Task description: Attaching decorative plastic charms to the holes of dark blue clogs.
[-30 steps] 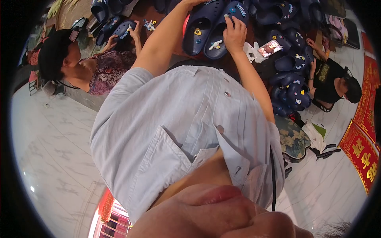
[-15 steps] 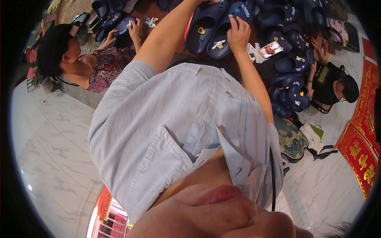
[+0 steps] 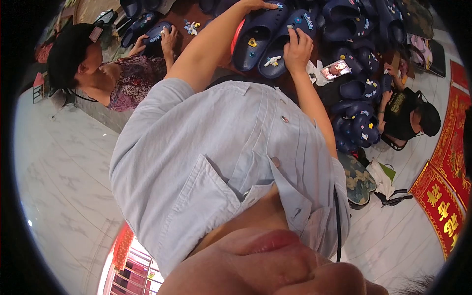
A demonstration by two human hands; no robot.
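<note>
Side by side before me at the top lie two dark blue clogs. The left clog [image 3: 246, 55] carries a yellow ring-like charm and a small teal one; the right clog [image 3: 273, 51] carries a white figure charm and a pale lettered charm. My left hand [image 3: 258, 4], partly cut off by the upper edge, closes on the top of the left clog, one fingertip at its lettered charm [image 3: 280, 5]. My right hand [image 3: 298, 50] grips the right clog with bent fingers pressed near its upper; whether a small charm is under the fingertips is hidden.
Many blue clogs [image 3: 361, 123] are heaped at my right, beside a lit phone [image 3: 335, 70] on white wrapping. A co-worker [image 3: 132, 81] at left handles another clog [image 3: 158, 38]; loose charms [image 3: 191, 27] lie nearby. A second co-worker [image 3: 410, 110] sits at right. A patterned stool [image 3: 358, 179] stands behind the heap.
The view has shifted slightly, so the clogs and both my hands appear lower. More of my left hand shows. My hands keep nearly the same places on the clogs.
</note>
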